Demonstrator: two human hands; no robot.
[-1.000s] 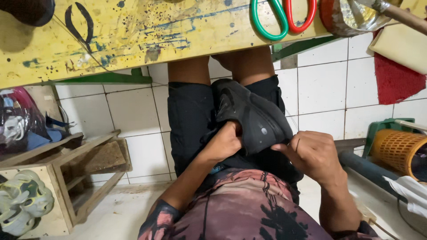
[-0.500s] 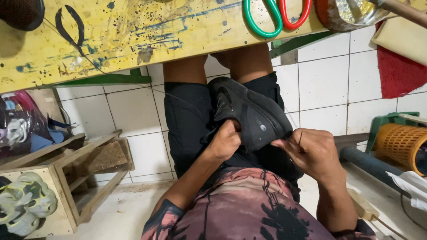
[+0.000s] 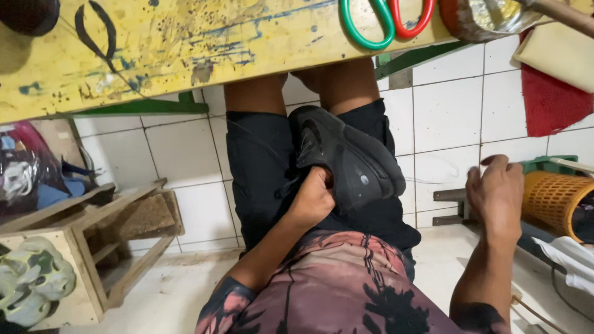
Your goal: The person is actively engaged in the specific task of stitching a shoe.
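A black shoe [image 3: 346, 161] lies on my lap, sole side up, over my black shorts [image 3: 260, 167]. My left hand [image 3: 312, 198] grips the shoe at its near edge, fingers curled into the opening. My right hand [image 3: 495, 195] is held out to the right, well apart from the shoe, with its fingers pinched together. A thin pale thread [image 3: 442, 179] runs from the shoe toward that hand. My knees are tucked under a yellow table [image 3: 185, 43].
On the paint-stained table lie green and red handled scissors [image 3: 383, 18], black pliers [image 3: 93, 31] and a metal bowl [image 3: 489, 15]. An orange basket [image 3: 554, 201] stands at right. A wooden crate [image 3: 93, 241] and pale green sandals [image 3: 31, 278] sit at left on the white tiled floor.
My right hand has left the shoe and swung out to the right, drawing the thread with it. My left hand has kept its grip on the shoe.
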